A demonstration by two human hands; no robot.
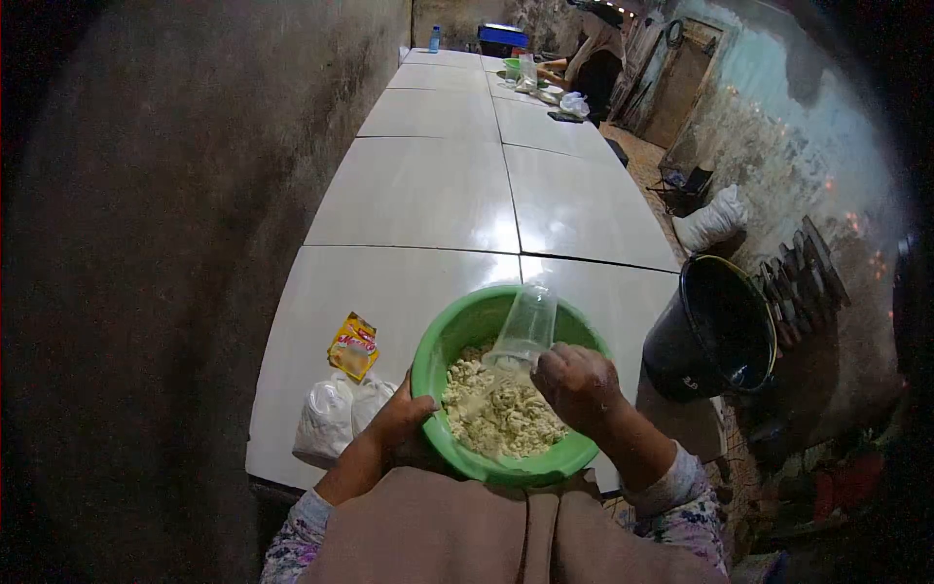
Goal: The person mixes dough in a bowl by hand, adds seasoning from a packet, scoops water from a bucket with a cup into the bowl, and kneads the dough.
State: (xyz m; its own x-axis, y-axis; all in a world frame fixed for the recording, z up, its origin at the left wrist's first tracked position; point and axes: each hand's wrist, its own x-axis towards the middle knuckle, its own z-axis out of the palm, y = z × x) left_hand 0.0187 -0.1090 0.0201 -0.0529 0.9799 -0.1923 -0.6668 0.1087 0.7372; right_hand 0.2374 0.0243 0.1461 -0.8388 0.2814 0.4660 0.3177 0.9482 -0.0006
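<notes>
A green basin (425, 365) stands at the near edge of the white table, tilted slightly, with a pale crumbly mixture (506, 414) inside. My left hand (402, 413) grips the basin's left rim, thumb over the edge. Over the right part of the basin, my right hand (576, 384) is closed round the handle side of a clear plastic jug (528, 326), which is tipped over the mixture. Beside my left forearm lie white plastic bags (328, 417) and a yellow and red sachet (353, 346).
A black bucket (669, 341) is right of the basin. White table panels (418, 185) stretch away between walls. At the far right end sits another person (598, 63) near bags (574, 104) and a green bowl. A blue crate (503, 37) and a bottle (434, 39) stand behind.
</notes>
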